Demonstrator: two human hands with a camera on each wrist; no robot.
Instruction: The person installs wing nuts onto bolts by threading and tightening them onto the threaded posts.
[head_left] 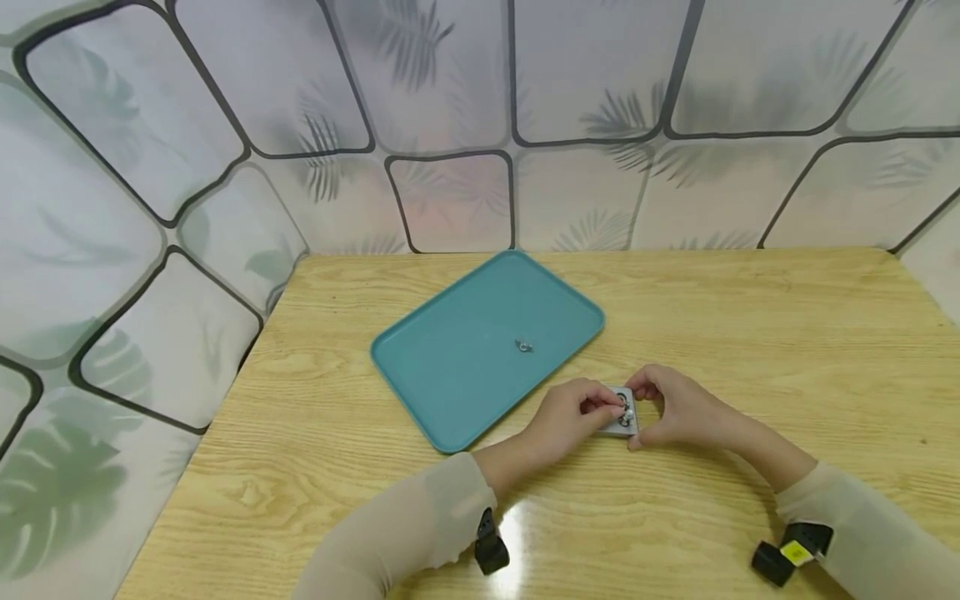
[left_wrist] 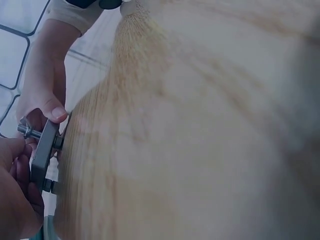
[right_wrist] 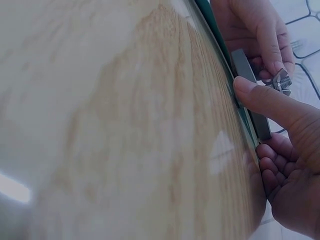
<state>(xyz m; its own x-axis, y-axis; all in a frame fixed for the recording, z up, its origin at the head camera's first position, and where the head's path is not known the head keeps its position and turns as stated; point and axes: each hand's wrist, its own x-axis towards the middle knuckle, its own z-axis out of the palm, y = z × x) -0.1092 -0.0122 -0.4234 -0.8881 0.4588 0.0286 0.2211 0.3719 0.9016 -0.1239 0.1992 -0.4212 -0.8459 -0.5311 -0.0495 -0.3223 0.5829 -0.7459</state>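
A slip of the metal plate (left_wrist: 44, 154) could be caused by its narrow support: only its edges are held by the right grip (head_left: 681, 408), pinched between thumb and fingers. If the wing nut (left_wrist: 23, 126) is turned off-axis, its thread could bind; if the bolt head (left_wrist: 58, 142) beneath is left unheld, the bolt could be spun along with it. By the left grip (head_left: 564, 420), finger and thumb are closed on the fastenings (head_left: 627, 419); which piece is pinched cannot be told. The plate is held between both grips, over the desk (head_left: 787, 333), just off the tray's (head_left: 442, 383) near long edge, towards its right corner. Whether the desk is touched cannot be told.
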